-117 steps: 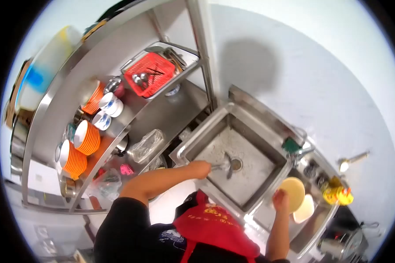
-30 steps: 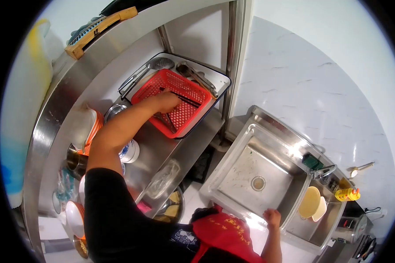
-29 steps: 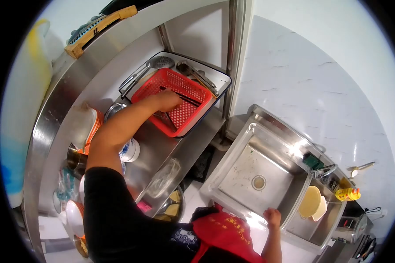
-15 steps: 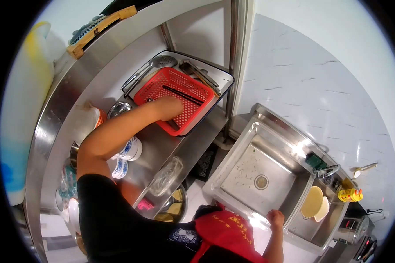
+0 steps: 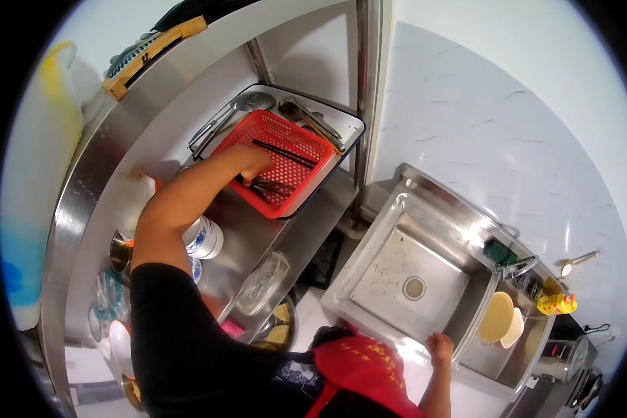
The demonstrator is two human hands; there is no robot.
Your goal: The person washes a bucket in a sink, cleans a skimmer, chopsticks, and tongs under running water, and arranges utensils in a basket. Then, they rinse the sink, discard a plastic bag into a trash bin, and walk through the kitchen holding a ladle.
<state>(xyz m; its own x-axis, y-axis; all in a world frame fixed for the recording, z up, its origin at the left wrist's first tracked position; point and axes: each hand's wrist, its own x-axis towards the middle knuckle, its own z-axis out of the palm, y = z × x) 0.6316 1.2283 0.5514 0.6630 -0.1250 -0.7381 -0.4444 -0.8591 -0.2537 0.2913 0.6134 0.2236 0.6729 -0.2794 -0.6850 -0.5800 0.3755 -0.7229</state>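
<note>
My left hand reaches into the near left side of a red perforated plastic basket. Its fingers are curled and pressed together at the end of some dark, slim utensils on the basket floor; what they grip is hidden. A pair of black chopsticks lies across the basket beyond the hand. Underneath, a white enamel tray with a dark rim supports the basket. By the front edge of the steel sink, my right hand hangs with fingers curled in, nothing visible in it.
A skimmer and tongs lie in the tray around the basket. White-and-blue bowls and a clear plastic bag sit on the steel shelf. Yellow basins, a faucet and a yellow bottle are at the sink's right.
My left hand has shifted left and toward the basket's near left side, uncovering more dark utensils on its floor. My right hand stays by the sink. The view has shifted slightly.
</note>
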